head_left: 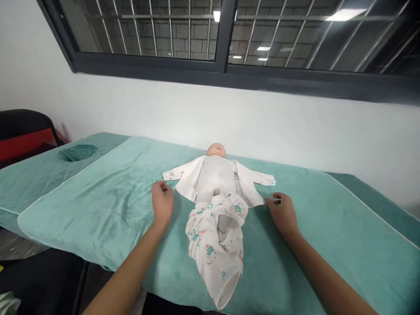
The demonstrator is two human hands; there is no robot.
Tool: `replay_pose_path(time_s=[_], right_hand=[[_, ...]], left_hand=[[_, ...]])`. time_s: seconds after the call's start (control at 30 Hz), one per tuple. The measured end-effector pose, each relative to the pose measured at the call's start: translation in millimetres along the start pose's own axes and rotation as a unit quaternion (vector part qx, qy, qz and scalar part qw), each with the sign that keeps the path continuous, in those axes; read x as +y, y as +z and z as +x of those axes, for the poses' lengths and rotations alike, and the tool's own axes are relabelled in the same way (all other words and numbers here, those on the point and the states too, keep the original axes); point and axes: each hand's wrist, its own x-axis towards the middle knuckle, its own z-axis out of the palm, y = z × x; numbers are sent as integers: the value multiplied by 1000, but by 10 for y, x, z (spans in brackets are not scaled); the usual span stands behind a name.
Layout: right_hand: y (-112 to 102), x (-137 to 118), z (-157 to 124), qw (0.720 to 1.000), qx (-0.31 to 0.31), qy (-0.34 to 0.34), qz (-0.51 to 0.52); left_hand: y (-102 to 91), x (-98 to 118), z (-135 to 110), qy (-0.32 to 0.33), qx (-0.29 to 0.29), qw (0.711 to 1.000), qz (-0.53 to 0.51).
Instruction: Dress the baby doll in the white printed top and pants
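Note:
A baby doll (216, 150) lies on its back on the green bed cover, head towards the wall. Its white patterned jacket (189, 177) is spread open at the front, sleeves stretched out to both sides. Printed white pants (210, 245) are bunched over the doll's lower body, one leg opening facing me. My left hand (162, 202) hovers or rests beside the left sleeve, fingers loosely bent, nothing visible in them. On the other side, my right hand (282, 213) is by the jacket's lower right corner, fingers partly apart and holding nothing I can see.
The bed cover (108, 205) has a face hole (78, 152) at its left end. Behind it is a white wall (183, 113) below a dark-framed window (147, 65). A black and red chair (26, 135) stands at far left. Dark items lie below the bed's front edge.

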Motion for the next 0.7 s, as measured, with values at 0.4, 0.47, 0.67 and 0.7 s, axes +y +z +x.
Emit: replay_pose_path(time_s=[0.4,0.47,0.67,0.7], right_hand=[[149,-772,-394,880,-440,-129,121],[125,-814,-348,870,-458,-152,105],[128,-981,-305,871,-464,-159,34],[140,-1000,-320,881,-442,-168,8]], left_hand=[[-35,236,-399,149,-367,909,126],[31,264,-370,184,-338,915,121],[487,298,-79,171,-189,943,212],[553,288,-26,169,-174,943,229]])
